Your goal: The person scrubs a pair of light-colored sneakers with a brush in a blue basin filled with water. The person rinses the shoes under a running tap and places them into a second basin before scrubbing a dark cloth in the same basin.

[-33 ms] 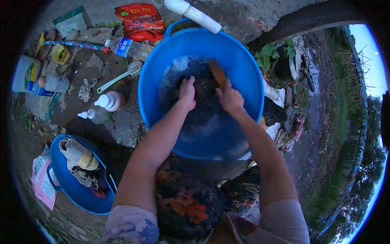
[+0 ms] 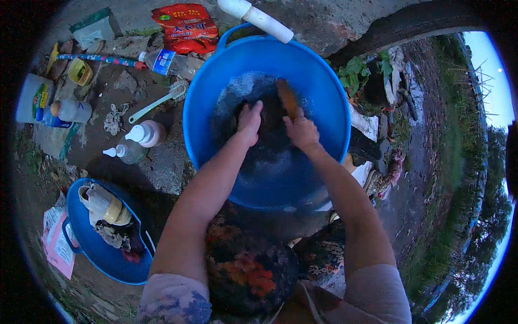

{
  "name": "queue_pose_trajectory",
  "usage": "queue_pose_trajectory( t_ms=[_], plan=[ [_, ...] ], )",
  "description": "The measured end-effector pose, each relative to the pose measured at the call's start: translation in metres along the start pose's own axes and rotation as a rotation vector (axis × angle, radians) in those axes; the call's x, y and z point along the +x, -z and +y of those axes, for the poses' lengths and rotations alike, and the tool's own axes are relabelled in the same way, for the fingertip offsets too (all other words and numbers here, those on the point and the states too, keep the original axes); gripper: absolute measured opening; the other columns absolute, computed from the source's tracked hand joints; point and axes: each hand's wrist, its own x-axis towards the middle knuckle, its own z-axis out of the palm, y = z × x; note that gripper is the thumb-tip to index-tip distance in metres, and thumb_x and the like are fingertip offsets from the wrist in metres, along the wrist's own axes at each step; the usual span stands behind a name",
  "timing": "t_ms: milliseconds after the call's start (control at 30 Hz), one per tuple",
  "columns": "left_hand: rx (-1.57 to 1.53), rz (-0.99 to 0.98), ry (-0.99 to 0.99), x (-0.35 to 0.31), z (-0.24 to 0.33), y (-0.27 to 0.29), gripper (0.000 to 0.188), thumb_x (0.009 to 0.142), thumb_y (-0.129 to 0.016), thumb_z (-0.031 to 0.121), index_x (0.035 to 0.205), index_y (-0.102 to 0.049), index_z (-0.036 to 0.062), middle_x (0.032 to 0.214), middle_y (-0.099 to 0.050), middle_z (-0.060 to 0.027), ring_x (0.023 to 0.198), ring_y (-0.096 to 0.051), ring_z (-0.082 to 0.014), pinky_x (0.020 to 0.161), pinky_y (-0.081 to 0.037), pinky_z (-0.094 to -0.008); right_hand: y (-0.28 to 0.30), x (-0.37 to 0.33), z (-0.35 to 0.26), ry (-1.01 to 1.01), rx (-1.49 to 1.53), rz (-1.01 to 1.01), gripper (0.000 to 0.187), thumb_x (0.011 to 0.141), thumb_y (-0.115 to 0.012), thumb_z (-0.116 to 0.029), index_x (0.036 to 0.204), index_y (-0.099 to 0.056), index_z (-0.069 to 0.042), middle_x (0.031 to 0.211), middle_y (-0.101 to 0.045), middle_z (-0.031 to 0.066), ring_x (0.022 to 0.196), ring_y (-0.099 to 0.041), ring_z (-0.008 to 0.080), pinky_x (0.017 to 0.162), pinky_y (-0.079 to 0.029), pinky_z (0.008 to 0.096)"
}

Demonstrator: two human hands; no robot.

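A large blue basin (image 2: 264, 204) stands in front of me with soapy water and a dark, soaked item (image 2: 272, 114) in it, perhaps cloth or a shoe; its kind is hard to make out. My left hand (image 2: 250, 124) is closed on the left side of this item, its fingers partly hidden by the dark material. In my right hand (image 2: 303, 131) is a wooden scrubbing brush (image 2: 287, 98), gripped near its lower end, with the far end tilted up to the left over the dark item. The bristles are hidden. Pale foam (image 2: 243, 83) lies around the item's far edge.
A smaller blue basin (image 2: 102, 270) with a pale shoe (image 2: 108, 205) stands at the lower left. Two pump bottles (image 2: 145, 134), a pale-handled brush (image 2: 156, 106) and a plastic bottle (image 2: 171, 63) are left of the large basin. A white pipe (image 2: 259, 21) overhangs its far rim.
My right hand and the brush have shifted slightly to the left. My left hand stays at nearly the same place on the dark item.
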Motion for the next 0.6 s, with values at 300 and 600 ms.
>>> queue_pose_trajectory(
  t_ms=[300,600],
  plan=[
    [0.295,0.085,0.149,0.003,0.004,0.011,0.046,0.088,-0.048,0.033,0.124,-0.044,0.0040,0.129,-0.044,-0.0158,0.120,-0.041,-0.0324,0.094,-0.038,-0.0441,0.008,-0.072,-0.002,0.087,0.086,-0.239,0.055,0.086,-0.048,-0.041,0.127,-0.039,-0.006,0.091,-0.061,0.0248,0.084,-0.060,0.0416,0.075,-0.048,0.0482],
    [-0.683,0.321,0.281,0.036,0.010,0.032,0.040,0.090,-0.042,0.027,0.121,-0.044,0.0035,0.121,-0.049,-0.0155,0.105,-0.051,-0.0308,0.084,-0.045,-0.0436,0.008,-0.063,-0.035,0.276,0.039,-0.110,0.061,0.084,-0.054,-0.041,0.131,-0.031,-0.009,0.078,-0.062,0.0211,0.069,-0.062,0.0398,0.063,-0.050,0.0490]
  ],
)
